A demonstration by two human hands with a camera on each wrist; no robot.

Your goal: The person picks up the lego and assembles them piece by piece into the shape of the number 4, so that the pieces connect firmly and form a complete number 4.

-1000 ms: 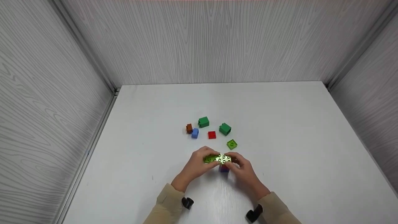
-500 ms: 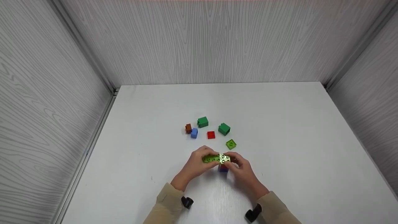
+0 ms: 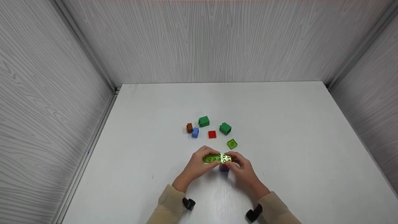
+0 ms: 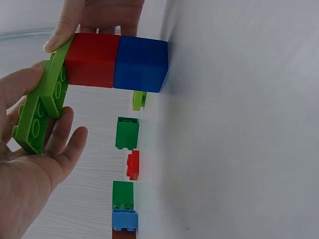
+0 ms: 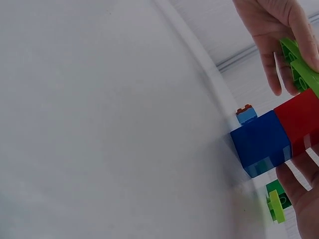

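Two green bricks (image 4: 48, 94), overlapping atop two blocks (image 4: 110, 62), are pinched between fingers of left hand (image 3: 197, 161) and right hand (image 3: 244, 168); six loose pieces (image 3: 212, 134) lie far.

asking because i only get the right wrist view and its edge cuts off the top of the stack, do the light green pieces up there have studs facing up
Observer: Yes, the head view shows studs facing up on the light green pieces.
Operator: ok, i make out just one loose dark green block, is there another
Observer: Yes, the head view shows another dark green block, farther left on the table.
Operator: and is any red piece lying loose
Observer: One, a small red piece between the light blue block and the right-hand dark green block in the head view.
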